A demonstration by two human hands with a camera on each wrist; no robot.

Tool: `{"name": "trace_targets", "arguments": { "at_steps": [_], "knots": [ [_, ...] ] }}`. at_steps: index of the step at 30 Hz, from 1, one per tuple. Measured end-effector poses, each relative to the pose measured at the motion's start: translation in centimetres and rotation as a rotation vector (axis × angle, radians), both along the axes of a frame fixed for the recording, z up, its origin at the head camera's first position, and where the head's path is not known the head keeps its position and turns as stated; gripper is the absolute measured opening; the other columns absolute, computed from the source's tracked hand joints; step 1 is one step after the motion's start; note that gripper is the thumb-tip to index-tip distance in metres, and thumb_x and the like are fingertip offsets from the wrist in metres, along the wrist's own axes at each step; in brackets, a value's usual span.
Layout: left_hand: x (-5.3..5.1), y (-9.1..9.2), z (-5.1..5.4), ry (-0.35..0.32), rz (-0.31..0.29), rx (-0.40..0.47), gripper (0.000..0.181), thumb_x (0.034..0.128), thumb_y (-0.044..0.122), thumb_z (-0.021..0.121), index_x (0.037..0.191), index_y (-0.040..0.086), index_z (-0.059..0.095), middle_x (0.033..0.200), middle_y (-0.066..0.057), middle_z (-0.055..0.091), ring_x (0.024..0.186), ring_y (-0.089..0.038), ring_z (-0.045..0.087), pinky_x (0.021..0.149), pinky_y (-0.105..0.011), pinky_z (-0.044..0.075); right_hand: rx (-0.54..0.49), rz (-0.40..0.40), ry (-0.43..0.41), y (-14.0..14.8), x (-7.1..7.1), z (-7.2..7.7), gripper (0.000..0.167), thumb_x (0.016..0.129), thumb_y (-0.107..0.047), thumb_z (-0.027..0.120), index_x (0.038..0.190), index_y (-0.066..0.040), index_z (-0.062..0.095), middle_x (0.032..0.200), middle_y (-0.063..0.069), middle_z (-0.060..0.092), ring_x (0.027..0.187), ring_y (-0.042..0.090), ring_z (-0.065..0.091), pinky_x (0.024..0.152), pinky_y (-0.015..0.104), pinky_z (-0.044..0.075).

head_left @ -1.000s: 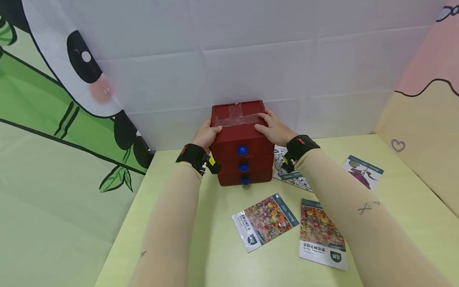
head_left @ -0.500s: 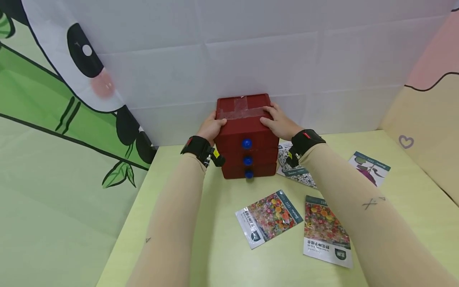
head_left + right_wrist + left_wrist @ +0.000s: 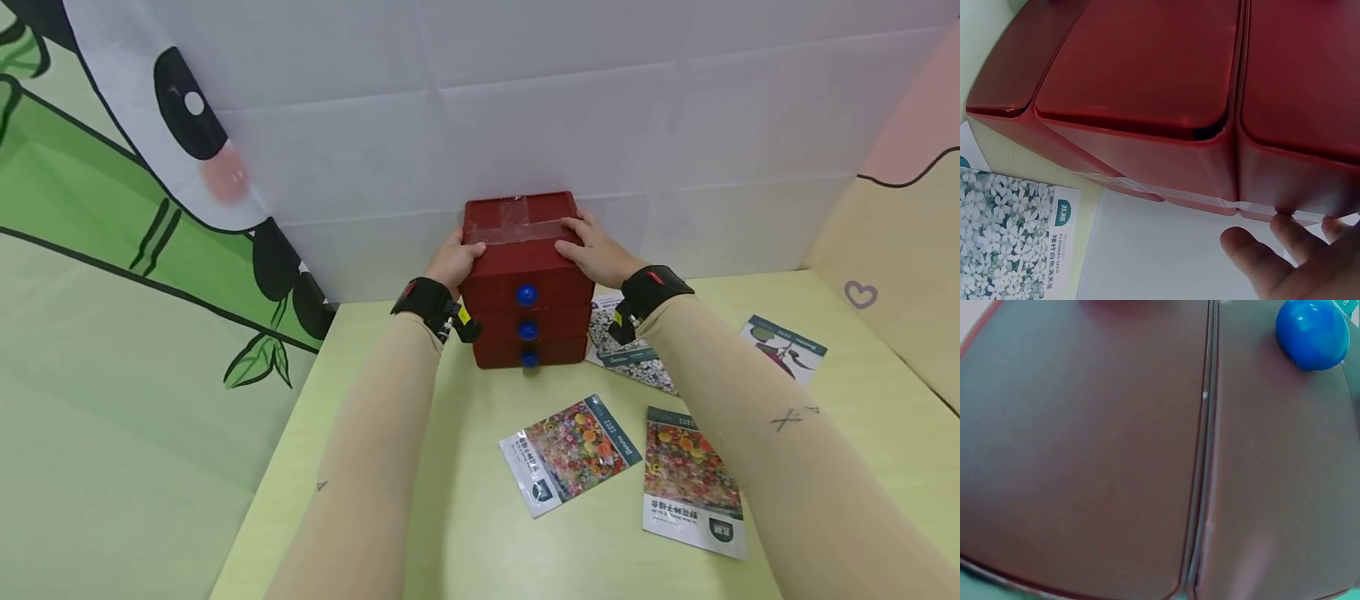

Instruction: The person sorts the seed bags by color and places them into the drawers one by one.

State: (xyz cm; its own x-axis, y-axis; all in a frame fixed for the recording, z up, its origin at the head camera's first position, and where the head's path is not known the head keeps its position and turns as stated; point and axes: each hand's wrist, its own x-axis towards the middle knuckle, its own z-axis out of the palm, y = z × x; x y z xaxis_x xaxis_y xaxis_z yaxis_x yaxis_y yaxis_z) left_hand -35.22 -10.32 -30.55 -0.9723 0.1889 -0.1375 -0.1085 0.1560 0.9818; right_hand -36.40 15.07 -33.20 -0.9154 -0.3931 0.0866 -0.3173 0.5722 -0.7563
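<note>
A red drawer box (image 3: 527, 262) stands on the table against the white backdrop, with three drawers stacked and a round blue knob (image 3: 527, 295) on each. Clear tape crosses its top. My left hand (image 3: 453, 262) grips the box's left side, its thumb on the top edge. On the opposite side my right hand (image 3: 600, 252) holds it, thumb and fingers spread over the top right edge. The left wrist view shows drawer fronts and a blue knob (image 3: 1312, 332). In the right wrist view, fingertips (image 3: 1247, 250) of the right hand are at the box's side.
A white-flower seed packet (image 3: 633, 358) lies right of the box, partly under my right forearm. Two colourful flower packets (image 3: 572, 454) (image 3: 693, 487) lie in front. Farther right is a packet with a purple picture (image 3: 787, 348). A pale side wall (image 3: 892, 275) borders the table.
The box has slid slightly back toward the backdrop, with both hands staying on it. The head view has shifted a little, so everything appears farther right and higher.
</note>
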Motion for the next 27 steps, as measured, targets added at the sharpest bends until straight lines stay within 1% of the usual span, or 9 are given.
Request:
{"name": "trace_targets", "arguments": {
  "at_steps": [4,8,11,15,18,21,27],
  "knots": [
    [-0.2,0.2,0.0,-0.004,-0.004,0.013,0.053,0.1040,0.016,0.040,0.154,0.017,0.021,0.142,-0.012,0.039,0.125,-0.032,0.042,0.102,-0.051,0.037,-0.012,0.002,-0.002,0.2,-0.1,0.0,0.065,0.103,-0.033,0.040,0.154,-0.003,0.012,0.159,0.012,-0.010,0.145,0.036,0.002,0.113,0.056,0.019],
    [-0.3,0.3,-0.1,-0.012,0.004,0.023,0.053,0.1040,0.015,0.040,0.153,0.017,0.021,0.142,-0.012,0.039,0.125,-0.032,0.042,0.102,-0.052,0.037,-0.011,0.008,-0.002,0.2,-0.5,-0.1,0.065,0.103,-0.034,0.040,0.154,-0.003,0.011,0.159,0.013,-0.010,0.145,0.035,0.001,0.113,0.056,0.018],
    [-0.6,0.3,-0.2,-0.012,0.016,0.035,0.054,0.1039,0.015,0.040,0.154,0.019,0.021,0.142,-0.012,0.039,0.125,-0.032,0.042,0.102,-0.052,0.037,-0.025,0.010,-0.003,0.3,-0.7,-0.2,0.065,0.104,-0.033,0.040,0.154,-0.004,0.012,0.160,0.012,-0.009,0.145,0.035,0.002,0.112,0.056,0.019],
    [-1.5,0.2,-1.0,-0.006,0.035,0.019,0.052,0.1036,0.019,0.042,0.152,0.022,0.025,0.141,-0.010,0.041,0.124,-0.030,0.042,0.102,-0.052,0.037,-0.038,0.016,0.000,0.2,-1.0,-0.2,0.064,0.103,-0.033,0.040,0.154,-0.004,0.012,0.160,0.012,-0.009,0.144,0.035,0.005,0.112,0.055,0.021],
    [-2.0,0.1,-1.6,0.007,0.043,0.009,0.050,0.1033,0.020,0.043,0.150,0.023,0.028,0.139,-0.008,0.042,0.123,-0.030,0.043,0.101,-0.051,0.038,-0.029,0.016,-0.001,0.2,-1.0,-0.2,0.064,0.104,-0.033,0.039,0.154,-0.004,0.012,0.160,0.012,-0.010,0.145,0.034,0.002,0.112,0.055,0.019],
    [-2.2,0.2,-1.8,0.019,0.047,0.007,0.052,0.1031,0.021,0.044,0.151,0.024,0.027,0.139,-0.008,0.042,0.123,-0.030,0.043,0.101,-0.051,0.038,-0.033,0.014,-0.007,0.3,-1.0,-0.1,0.064,0.104,-0.033,0.039,0.154,-0.004,0.012,0.160,0.011,-0.011,0.145,0.034,0.001,0.113,0.055,0.019],
    [-2.4,0.4,-1.9,0.014,0.050,0.010,0.054,0.1031,0.022,0.044,0.153,0.027,0.023,0.142,-0.007,0.040,0.125,-0.029,0.042,0.103,-0.052,0.036,-0.030,0.010,-0.004,0.5,-1.1,-0.1,0.064,0.104,-0.032,0.039,0.154,-0.004,0.012,0.160,0.011,-0.010,0.145,0.034,0.003,0.113,0.055,0.018]
  ]
}}
